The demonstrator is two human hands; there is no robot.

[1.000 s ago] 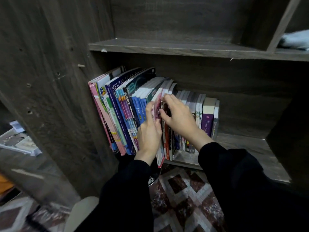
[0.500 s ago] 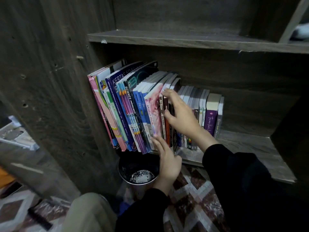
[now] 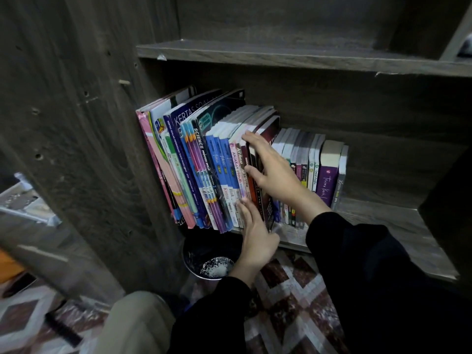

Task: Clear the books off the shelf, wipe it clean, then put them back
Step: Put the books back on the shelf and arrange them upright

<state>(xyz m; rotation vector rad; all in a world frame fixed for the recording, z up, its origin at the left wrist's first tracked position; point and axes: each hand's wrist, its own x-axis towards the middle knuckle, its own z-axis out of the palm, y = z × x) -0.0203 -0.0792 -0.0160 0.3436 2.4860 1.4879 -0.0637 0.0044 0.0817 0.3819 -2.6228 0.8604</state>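
A row of books [image 3: 204, 164] stands on the wooden shelf [image 3: 383, 226], with the tall ones at the left leaning left. Smaller books [image 3: 329, 175] stand upright at the right end. My right hand [image 3: 274, 175] lies over the dark red spines in the middle of the row. Its fingers stretch to their top edge and its thumb is on a spine. My left hand [image 3: 255, 233] is below it, with straight fingers pressing the lower ends of the spines at the shelf's front edge.
The right part of the shelf is bare. An upper shelf board [image 3: 281, 57] runs overhead, and a thick side panel [image 3: 89, 149] stands at the left. A black bin [image 3: 209, 254] sits on the patterned floor [image 3: 293, 297] under the shelf. My knee [image 3: 135, 323] is at the bottom.
My left hand dropped from the middle of the spines to below the shelf edge, then rose to their lower ends. The pink book that stuck out now sits in line.
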